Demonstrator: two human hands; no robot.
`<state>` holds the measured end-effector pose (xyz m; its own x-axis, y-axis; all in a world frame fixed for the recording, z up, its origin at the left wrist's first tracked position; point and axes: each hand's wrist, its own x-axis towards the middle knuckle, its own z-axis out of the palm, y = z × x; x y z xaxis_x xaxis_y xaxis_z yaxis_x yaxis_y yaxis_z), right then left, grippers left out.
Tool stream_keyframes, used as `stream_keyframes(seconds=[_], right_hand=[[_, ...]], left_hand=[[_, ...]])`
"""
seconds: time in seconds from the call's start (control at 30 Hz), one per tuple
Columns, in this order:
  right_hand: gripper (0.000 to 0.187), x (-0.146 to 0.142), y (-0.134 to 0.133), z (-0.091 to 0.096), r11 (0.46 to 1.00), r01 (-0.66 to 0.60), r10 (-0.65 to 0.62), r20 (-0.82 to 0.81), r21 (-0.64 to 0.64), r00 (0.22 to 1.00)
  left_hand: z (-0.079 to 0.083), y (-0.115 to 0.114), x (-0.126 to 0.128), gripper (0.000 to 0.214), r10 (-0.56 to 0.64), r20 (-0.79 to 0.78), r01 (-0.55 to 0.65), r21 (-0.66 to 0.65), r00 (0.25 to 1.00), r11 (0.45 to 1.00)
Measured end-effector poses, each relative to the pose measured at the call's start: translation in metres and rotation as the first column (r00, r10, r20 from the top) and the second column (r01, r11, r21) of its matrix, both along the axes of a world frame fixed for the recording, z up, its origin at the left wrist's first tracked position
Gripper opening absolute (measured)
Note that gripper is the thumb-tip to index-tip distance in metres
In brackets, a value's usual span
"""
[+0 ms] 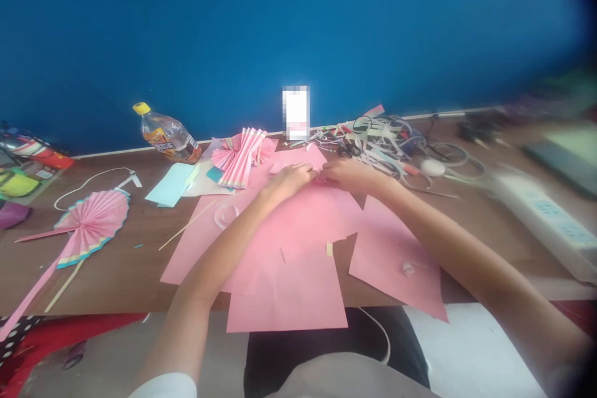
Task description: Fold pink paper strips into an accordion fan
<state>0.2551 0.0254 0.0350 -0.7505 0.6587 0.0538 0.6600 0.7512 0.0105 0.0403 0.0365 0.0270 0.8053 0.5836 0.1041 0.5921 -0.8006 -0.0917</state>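
Observation:
My left hand [293, 179] and my right hand [346, 174] meet near the far side of the pink paper sheets [289, 305]. Their fingers are closed and nearly touch, pinching what seems to be pink paper; the exact part held is hard to see. Just left of my left hand lies a pleated pink paper fan [245, 158]. A clear tape roll [226, 216] rests on the sheets beside my left forearm. Below my right forearm, a separate pink sheet [396, 261] carries a small clear roll [408, 268].
A pink pleated fan with blue edging [93, 224] lies at left. Behind are a tilted bottle [170, 137], light blue paper [171, 184] and a bright, blurred-out upright rectangle [296, 112]. Paper strips and cables [387, 143] clutter the right, near a power strip [545, 217].

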Motion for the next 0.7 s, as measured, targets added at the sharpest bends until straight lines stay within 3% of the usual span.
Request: stream_keyframes(seconds=[0.2, 0.4, 0.7], right_hand=[[0.02, -0.002, -0.002, -0.003, 0.993, 0.085, -0.083, 0.027, -0.081, 0.996], [0.021, 0.001, -0.001, -0.007, 0.986, 0.157, -0.153, 0.059, -0.063, 0.986], [0.026, 0.012, 0.004, 0.0, 0.947, 0.239, -0.225, 0.09, -0.212, 0.97]], left_hand=[[-0.004, 0.001, -0.002, 0.024, 0.045, -0.037, -0.044, 0.029, 0.998, 0.999], [-0.008, 0.005, -0.007, 0.02, 0.098, -0.04, -0.096, 0.059, 0.994, 0.994], [-0.007, 0.014, -0.02, 0.014, 0.095, -0.057, -0.092, 0.051, 0.994, 0.994]])
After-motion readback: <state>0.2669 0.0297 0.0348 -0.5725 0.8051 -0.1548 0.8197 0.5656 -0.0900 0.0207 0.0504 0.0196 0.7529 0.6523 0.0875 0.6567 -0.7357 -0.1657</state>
